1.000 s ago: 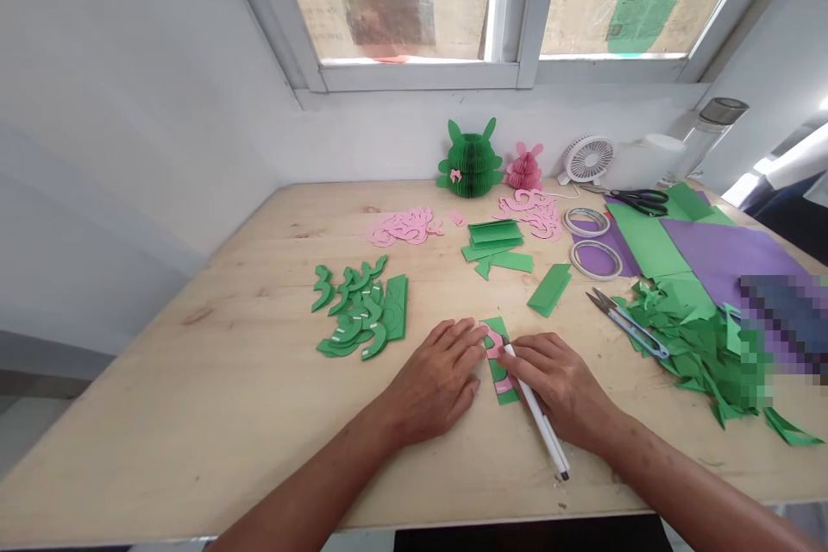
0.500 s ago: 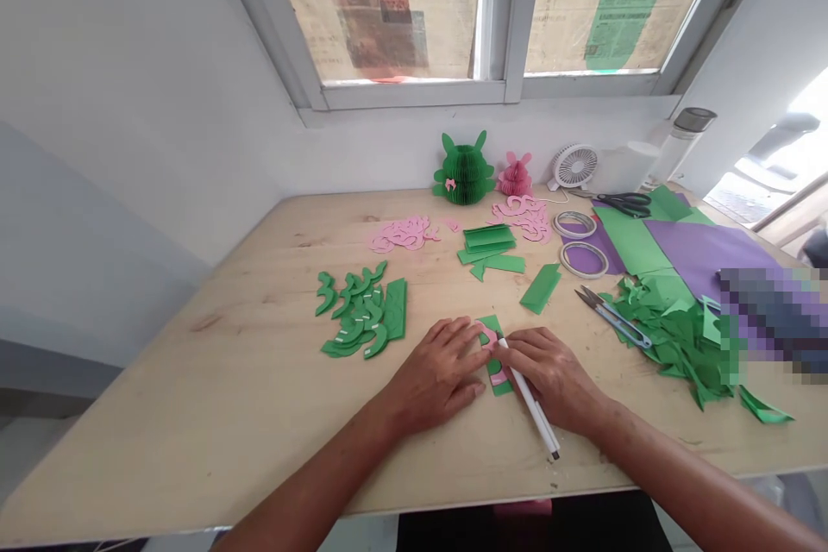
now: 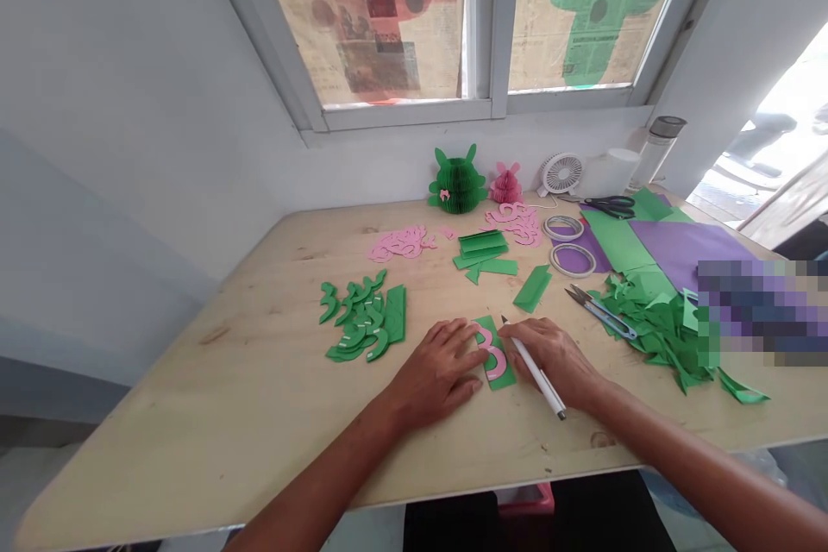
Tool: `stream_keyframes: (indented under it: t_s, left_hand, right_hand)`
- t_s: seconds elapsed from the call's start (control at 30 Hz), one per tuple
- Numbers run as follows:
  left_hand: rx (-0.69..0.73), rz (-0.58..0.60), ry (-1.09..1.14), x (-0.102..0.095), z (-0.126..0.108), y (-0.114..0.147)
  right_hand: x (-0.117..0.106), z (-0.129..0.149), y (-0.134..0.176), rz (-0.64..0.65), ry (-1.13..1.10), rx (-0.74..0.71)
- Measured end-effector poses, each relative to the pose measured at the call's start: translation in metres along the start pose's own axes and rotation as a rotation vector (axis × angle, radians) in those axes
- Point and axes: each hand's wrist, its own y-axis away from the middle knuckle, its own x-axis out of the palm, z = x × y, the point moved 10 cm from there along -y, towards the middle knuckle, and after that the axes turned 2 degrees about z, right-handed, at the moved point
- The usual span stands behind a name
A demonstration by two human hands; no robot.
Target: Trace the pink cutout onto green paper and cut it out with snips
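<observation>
My left hand (image 3: 435, 373) lies flat on the table, fingers a little spread, their tips pressing on a pink paper cutout (image 3: 497, 362). That curved cutout, shaped like a 3, rests on a small green paper rectangle (image 3: 505, 380). In my right hand (image 3: 557, 360) is a white pen (image 3: 543, 386), gripped in a writing hold. Its dark tip points away from me, just right of the green paper's upper edge, and seems apart from it. Left of my hands lies a pile of curved green cutouts (image 3: 358, 332) beside a folded green paper piece (image 3: 395, 314).
Folded green strips (image 3: 484, 244) and pink cutouts (image 3: 404, 243) lie farther back. At right are snips (image 3: 601, 313), green scraps (image 3: 666, 332), tape rolls (image 3: 573, 260), black scissors (image 3: 611, 205) and purple paper (image 3: 673, 241). A green honeycomb figure (image 3: 458, 185) and a small fan (image 3: 561, 174) stand by the wall.
The pen tip has lifted off from beside the pink cutout and moved to the right, with my right hand shifting away. More of the cutout shows. My left hand stays in place.
</observation>
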Motion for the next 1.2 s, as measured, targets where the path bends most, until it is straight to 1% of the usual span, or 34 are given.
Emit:
stream_keyframes:
  t_s: [0.1, 0.17, 0.23, 0.3, 0.4, 0.5, 0.63, 0.73, 0.87, 1.0, 1.1, 1.2]
  left_hand:
    - [0.001, 0.003, -0.011, 0.001, 0.0, 0.0]
    - [0.003, 0.001, -0.019, 0.001, -0.001, 0.0]
    - [0.008, -0.006, -0.025, 0.002, -0.001, 0.0]
    - [0.013, -0.015, -0.03, 0.004, -0.001, 0.001]
    - [0.019, -0.022, -0.037, 0.006, -0.001, 0.001]
    - [0.025, -0.013, -0.039, 0.006, -0.002, 0.0]
    - [0.041, 0.025, -0.014, 0.001, -0.005, -0.004]
    - [0.043, 0.059, 0.016, -0.003, -0.005, -0.008]
    - [0.033, 0.091, 0.021, -0.002, -0.004, -0.013]
    - [0.025, 0.069, 0.001, -0.001, -0.005, -0.014]
    - [0.019, 0.049, -0.01, -0.002, -0.007, -0.015]
    - [0.013, 0.041, -0.018, -0.002, -0.009, -0.016]
  right_hand:
    - [0.002, 0.019, 0.001, 0.079, 0.068, -0.11]
    - [0.006, 0.027, 0.004, 0.136, 0.117, -0.158]
    - [0.012, 0.03, 0.006, 0.172, 0.167, -0.185]
    - [0.016, 0.03, 0.009, 0.175, 0.201, -0.202]
    - [0.019, 0.029, 0.013, 0.152, 0.212, -0.223]
    - [0.017, 0.028, 0.014, 0.104, 0.182, -0.222]
    - [0.003, 0.017, 0.014, -0.011, 0.074, -0.12]
    - [-0.008, 0.004, 0.019, -0.099, 0.062, -0.036]
    - [-0.018, -0.006, 0.031, -0.13, 0.084, -0.001]
    - [-0.025, -0.002, 0.041, -0.101, 0.118, -0.021]
    - [-0.021, 0.002, 0.04, -0.007, 0.251, -0.047]
    - [-0.015, 0.001, 0.03, 0.077, 0.369, -0.072]
